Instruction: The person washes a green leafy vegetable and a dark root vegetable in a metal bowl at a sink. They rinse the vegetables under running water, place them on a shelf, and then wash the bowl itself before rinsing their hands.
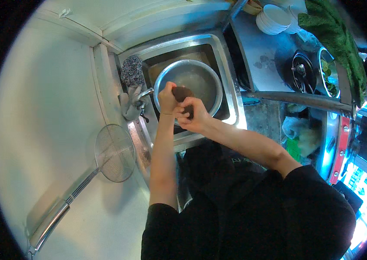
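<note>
Both my hands meet over a round metal basin (216,78) that stands inside a stainless steel sink (232,109). My left hand (168,99) grips the near-left side of a dark brown, rounded object (183,93), whose exact kind I cannot make out. On its near side, the curled fingers of my right hand (195,114) hold the same object and cover part of it. The basin seems to contain cloudy liquid. A metal faucet (145,93) reaches over the basin's left rim, close to my left hand.
A grey scouring pad (132,70) and pale gloves (128,105) lie by the faucet. Along the left wall hangs a wire skimmer (115,152). The right counter (263,73) holds stacked white bowls (272,20) and a container of green leaves (329,73); a green towel (336,42) hangs nearby.
</note>
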`<state>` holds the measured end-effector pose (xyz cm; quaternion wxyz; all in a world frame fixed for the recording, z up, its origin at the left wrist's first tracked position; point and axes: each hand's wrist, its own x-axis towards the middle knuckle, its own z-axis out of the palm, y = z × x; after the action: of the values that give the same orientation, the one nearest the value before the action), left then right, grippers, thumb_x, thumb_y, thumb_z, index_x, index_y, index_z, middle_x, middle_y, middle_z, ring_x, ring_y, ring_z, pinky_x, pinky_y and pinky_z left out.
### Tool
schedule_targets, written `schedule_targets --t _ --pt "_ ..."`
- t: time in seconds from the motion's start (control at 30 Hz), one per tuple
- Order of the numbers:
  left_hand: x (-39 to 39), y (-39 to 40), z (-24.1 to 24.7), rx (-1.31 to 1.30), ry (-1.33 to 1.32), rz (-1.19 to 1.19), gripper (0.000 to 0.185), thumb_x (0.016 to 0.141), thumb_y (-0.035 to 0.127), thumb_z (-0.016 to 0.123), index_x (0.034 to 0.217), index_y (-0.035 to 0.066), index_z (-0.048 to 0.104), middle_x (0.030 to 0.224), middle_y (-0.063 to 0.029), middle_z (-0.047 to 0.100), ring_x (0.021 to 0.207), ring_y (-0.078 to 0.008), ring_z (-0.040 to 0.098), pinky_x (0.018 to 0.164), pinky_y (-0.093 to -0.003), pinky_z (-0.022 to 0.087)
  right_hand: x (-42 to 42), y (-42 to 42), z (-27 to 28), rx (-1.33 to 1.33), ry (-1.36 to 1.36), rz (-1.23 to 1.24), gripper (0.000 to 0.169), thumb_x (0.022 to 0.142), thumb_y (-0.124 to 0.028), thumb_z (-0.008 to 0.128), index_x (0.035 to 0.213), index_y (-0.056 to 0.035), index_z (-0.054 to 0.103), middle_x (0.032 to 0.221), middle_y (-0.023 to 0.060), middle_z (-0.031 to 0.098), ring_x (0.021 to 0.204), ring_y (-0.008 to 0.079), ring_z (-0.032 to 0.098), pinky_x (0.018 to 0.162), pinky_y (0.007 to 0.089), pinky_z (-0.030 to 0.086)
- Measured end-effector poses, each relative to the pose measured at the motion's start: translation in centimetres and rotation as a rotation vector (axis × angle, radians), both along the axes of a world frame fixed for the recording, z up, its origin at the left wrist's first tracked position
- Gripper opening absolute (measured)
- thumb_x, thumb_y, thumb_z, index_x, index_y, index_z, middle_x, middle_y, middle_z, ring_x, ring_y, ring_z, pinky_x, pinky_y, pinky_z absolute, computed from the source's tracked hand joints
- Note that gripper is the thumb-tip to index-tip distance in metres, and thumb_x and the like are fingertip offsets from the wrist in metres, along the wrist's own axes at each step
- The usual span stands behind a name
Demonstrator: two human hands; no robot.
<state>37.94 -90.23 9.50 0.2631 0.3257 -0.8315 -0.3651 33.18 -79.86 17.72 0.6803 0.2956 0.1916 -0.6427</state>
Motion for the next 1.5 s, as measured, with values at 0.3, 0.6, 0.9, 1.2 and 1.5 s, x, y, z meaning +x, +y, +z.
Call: schedule_targets --t 0.3,0.6,0.9,1.2,1.5 --pt "1.4 5.1 -4.3 0.562 -0.375 0.243 0.034 0.065 0.021 0.065 0.089 0.006 0.046 0.079 -0.0150 0.060 0.077 -0.0337 0.058 0.064 -0.0415 0.045 -2.8 3.3 -4.9 0.105 0.195 0.076 0.027 0.076 -0.032 0.056 0.081 -0.0062 0.048 0.077 0.0060 0.049 0.061 0.0148 0.047 0.051 0.0230 0.037" --pt "5.6 11.0 -2.9 0.775 0.131 0.400 0.045 0.066 0.021 0.064 0.102 -0.001 0.048 0.086 -0.0129 0.058 0.079 -0.0209 0.055 0.070 -0.0306 0.043 -0.8 4.6 -10.1 0.262 0.677 0.281 0.039 0.082 -0.034 0.048 0.109 -0.0073 0.047 0.100 0.0067 0.052 0.091 0.0188 0.048 0.081 0.0357 0.036" --pt "17.1 11.3 7.2 0.923 0.047 0.719 0.042 0.076 0.021 0.054 0.111 -0.001 0.044 0.094 -0.0094 0.055 0.079 -0.0173 0.054 0.067 -0.0286 0.044 10.4 -2.8 -16.6 -0.445 1.651 0.902 0.059 0.072 -0.016 0.056 0.124 -0.0140 0.028 0.081 0.0176 0.057 0.076 0.0325 0.056 0.064 0.0391 0.044" --pt "20.7 13.6 8.0 0.793 -0.153 0.736 0.040 0.074 0.027 0.057 0.098 -0.004 0.052 0.090 -0.0121 0.057 0.081 -0.0220 0.054 0.073 -0.0309 0.042 14.4 -7.7 -15.6 -0.164 2.095 0.912 0.030 0.074 -0.020 0.051 0.101 -0.0083 0.041 0.080 0.0131 0.058 0.070 0.0347 0.057 0.056 0.0447 0.044" --pt "20.1 11.8 8.3 0.822 -0.169 0.683 0.044 0.075 0.021 0.056 0.111 -0.004 0.045 0.105 -0.0145 0.051 0.093 -0.0245 0.051 0.081 -0.0333 0.039 13.8 -6.0 -17.0 -0.306 2.100 0.838 0.014 0.072 -0.019 0.051 0.082 -0.0096 0.051 0.071 0.0115 0.058 0.066 0.0308 0.058 0.056 0.0424 0.044"
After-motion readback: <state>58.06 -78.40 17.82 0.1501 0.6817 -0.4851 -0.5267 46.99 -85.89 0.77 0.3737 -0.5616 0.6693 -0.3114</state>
